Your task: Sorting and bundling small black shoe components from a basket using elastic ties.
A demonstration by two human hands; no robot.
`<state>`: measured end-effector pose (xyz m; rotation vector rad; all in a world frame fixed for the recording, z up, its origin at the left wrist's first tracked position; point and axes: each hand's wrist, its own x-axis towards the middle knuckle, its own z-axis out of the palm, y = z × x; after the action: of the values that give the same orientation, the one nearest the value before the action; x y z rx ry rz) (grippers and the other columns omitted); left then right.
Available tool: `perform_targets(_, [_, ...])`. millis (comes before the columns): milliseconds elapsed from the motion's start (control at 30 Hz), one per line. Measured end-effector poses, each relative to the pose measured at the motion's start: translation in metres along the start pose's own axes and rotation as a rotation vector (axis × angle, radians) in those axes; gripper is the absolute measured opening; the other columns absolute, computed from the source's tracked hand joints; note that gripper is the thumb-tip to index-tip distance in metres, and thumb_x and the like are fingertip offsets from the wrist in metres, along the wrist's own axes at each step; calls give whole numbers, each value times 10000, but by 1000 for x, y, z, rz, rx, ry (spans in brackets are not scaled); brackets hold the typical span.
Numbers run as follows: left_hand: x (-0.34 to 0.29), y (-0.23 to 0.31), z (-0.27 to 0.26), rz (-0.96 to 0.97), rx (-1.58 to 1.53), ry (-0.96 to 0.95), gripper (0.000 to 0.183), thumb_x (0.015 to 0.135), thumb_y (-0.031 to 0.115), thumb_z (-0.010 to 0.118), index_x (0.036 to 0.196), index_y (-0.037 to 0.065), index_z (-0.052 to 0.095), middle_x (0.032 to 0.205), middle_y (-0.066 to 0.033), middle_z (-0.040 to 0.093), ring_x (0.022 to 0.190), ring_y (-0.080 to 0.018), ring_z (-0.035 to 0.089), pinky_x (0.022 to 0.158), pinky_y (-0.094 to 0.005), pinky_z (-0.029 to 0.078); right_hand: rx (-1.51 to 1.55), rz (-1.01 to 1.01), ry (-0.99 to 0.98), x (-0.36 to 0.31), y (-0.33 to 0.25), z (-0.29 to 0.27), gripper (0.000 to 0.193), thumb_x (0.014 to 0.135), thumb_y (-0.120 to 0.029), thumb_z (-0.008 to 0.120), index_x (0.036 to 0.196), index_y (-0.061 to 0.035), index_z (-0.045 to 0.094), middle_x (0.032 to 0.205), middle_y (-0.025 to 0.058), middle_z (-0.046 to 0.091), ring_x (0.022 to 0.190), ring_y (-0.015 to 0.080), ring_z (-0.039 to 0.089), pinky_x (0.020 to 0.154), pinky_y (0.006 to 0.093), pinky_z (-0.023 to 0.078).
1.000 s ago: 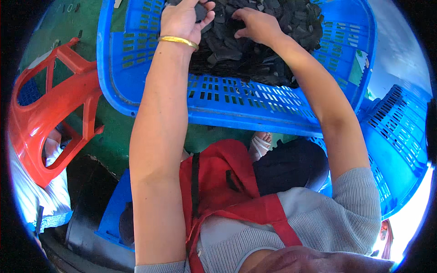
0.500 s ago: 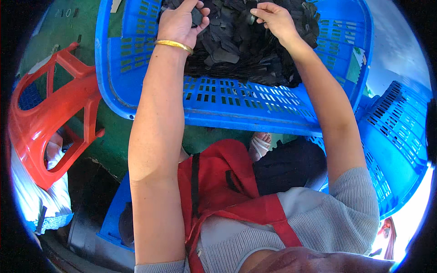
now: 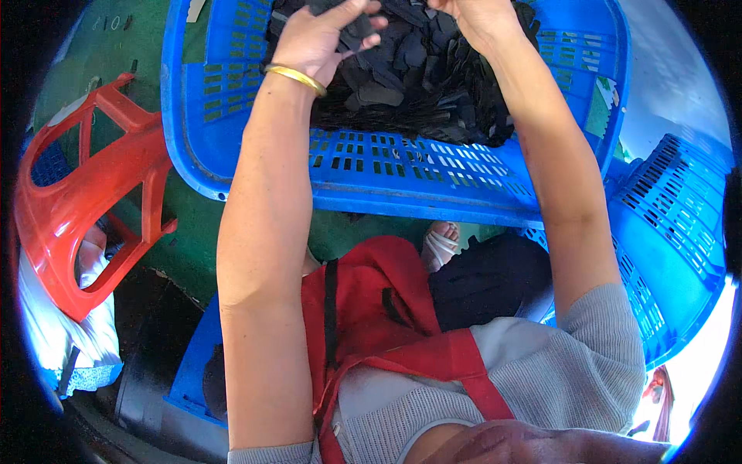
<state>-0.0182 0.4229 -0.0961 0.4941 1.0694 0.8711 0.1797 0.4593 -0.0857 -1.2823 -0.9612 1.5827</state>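
A heap of thin black flat pieces point(image 3: 386, 73) fills the blue plastic basket point(image 3: 433, 203) in front of me. Over the heap's left part, my left hand point(image 3: 313, 42), with a gold bangle at the wrist, is closed on a black flat piece point(image 3: 357, 29) between thumb and fingers. Above the right part of the heap is my right hand point(image 3: 485, 23). Its fingers are drawn together, and their tips lie at the upper edge of the picture, so what they pinch is hidden.
A red plastic stool point(image 3: 93, 193) lies tipped on its side at the left, beside a white sack point(image 3: 73, 332). Another blue basket point(image 3: 672, 232) stands tilted at the right. My knees and red apron point(image 3: 371, 301) are just below the near rim.
My right hand has moved up, its fingertips now at the upper edge of the picture. The left hand has shifted slightly right, its fingers more stretched around the black piece.
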Motion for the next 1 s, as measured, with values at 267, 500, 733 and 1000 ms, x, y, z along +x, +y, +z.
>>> perform_targets(267, [-7,12,-1,56,-127,168,178,902,160,653,1002,15,624,942,-97,662,847,-221,650,731,-357,558,-72,156,-281,-5,15,39,120,910,-91,601,953,12,642,771,64,650,691,153,642,645,242,518])
perform_targets(500, [2,3,-6,101,-250,411,92,877,131,667,871,63,605,749,-43,591,690,-172,601,618,-312,517,-1368,52,-122,-11,107,32,499,649,-566,768,908,-140,741,961,118,708,929,292,677,816,401,527])
perform_targets(733, [-3,6,-11,118,-230,402,78,877,121,670,892,65,618,767,-38,596,689,-167,602,601,-301,502,-562,74,-273,1,94,-26,155,809,-266,716,872,-125,715,752,-41,654,683,25,572,604,212,406])
perform_targets(1000, [1,2,-11,76,-204,328,93,875,121,675,932,84,611,787,-31,593,706,-161,595,619,-296,506,-869,203,-304,-30,138,-24,408,734,-254,784,1042,-12,669,807,112,696,689,199,672,705,321,519])
